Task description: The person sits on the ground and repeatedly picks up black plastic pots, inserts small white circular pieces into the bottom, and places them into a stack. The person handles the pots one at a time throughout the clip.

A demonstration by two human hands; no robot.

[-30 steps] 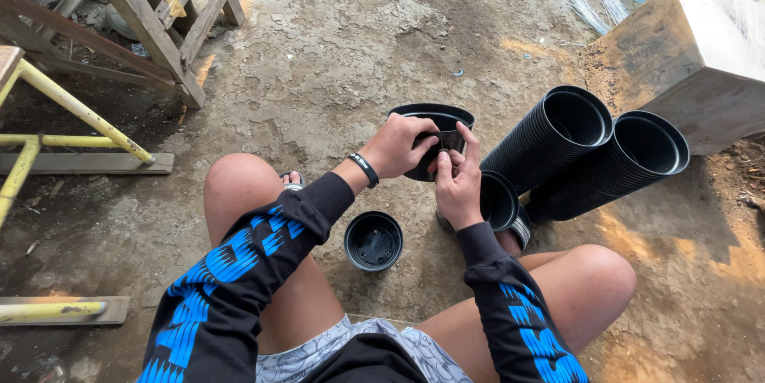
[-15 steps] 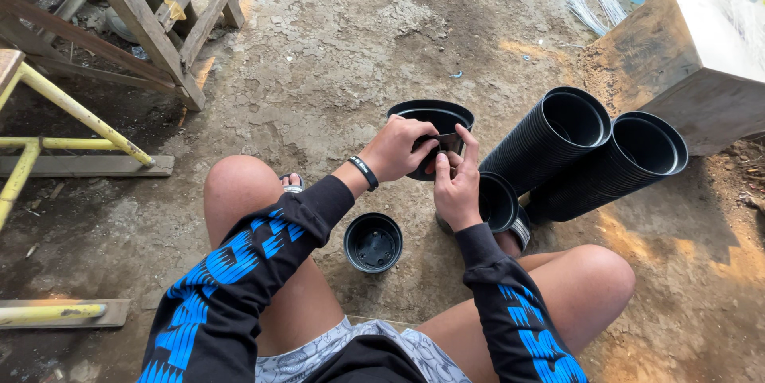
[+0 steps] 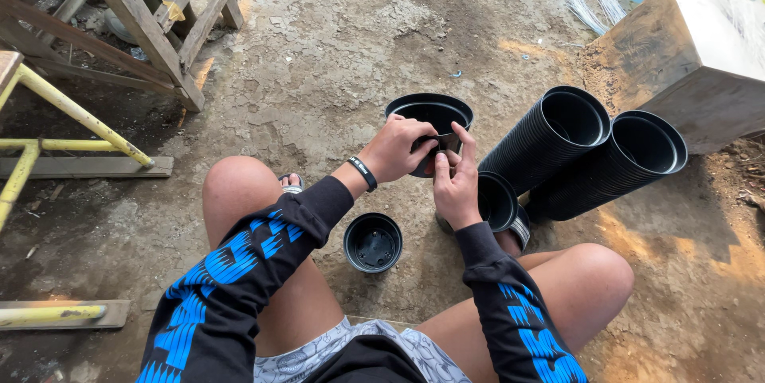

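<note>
Held thing: a black round plastic nursery pot (image 3: 430, 116), tilted with its mouth facing up and away, raised just over the dirt floor (image 3: 343, 56) between the knees.
Left hand (image 3: 398, 148): closing over the pot's near rim and wall from the left, holding it.
Right hand (image 3: 456, 188): fingers reaching up to the same near wall, pinching at it; what sits between the fingertips is too small to tell.
Nearby: a small black plastic pot (image 3: 373, 242) standing upright on the floor below the wrists; another black pot (image 3: 498, 201) just beside the right hand; two long stacks of nested black pots (image 3: 590, 148) lying on their sides to the right.
Doing it well: keeping the left grip steady on the rim while the right fingers are working, I judge.
Change from earlier frame: hardly any; both hands are staying on the pot in the same pose.
</note>
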